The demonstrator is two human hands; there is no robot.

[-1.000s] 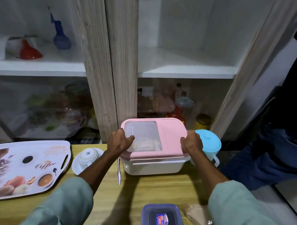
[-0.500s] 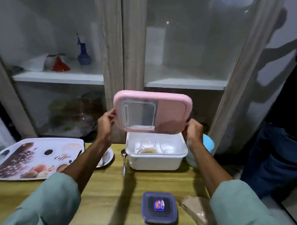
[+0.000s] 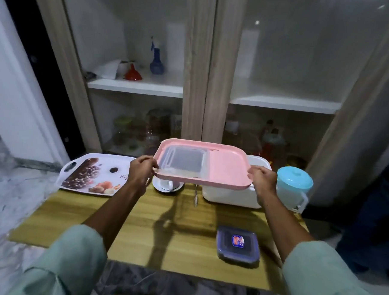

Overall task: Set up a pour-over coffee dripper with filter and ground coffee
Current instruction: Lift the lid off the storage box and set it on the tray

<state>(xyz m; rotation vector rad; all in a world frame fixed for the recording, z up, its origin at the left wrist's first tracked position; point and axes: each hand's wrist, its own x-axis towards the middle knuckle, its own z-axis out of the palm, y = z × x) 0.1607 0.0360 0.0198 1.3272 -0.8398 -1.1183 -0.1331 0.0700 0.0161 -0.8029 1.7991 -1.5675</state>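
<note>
lid swung left off white box, both hands gripping edges, cup beneath

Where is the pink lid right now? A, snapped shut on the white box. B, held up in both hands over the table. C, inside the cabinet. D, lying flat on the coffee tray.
B: the left hand and right hand grip opposite ends of the pink lid, lifted clear of the white box.
</note>
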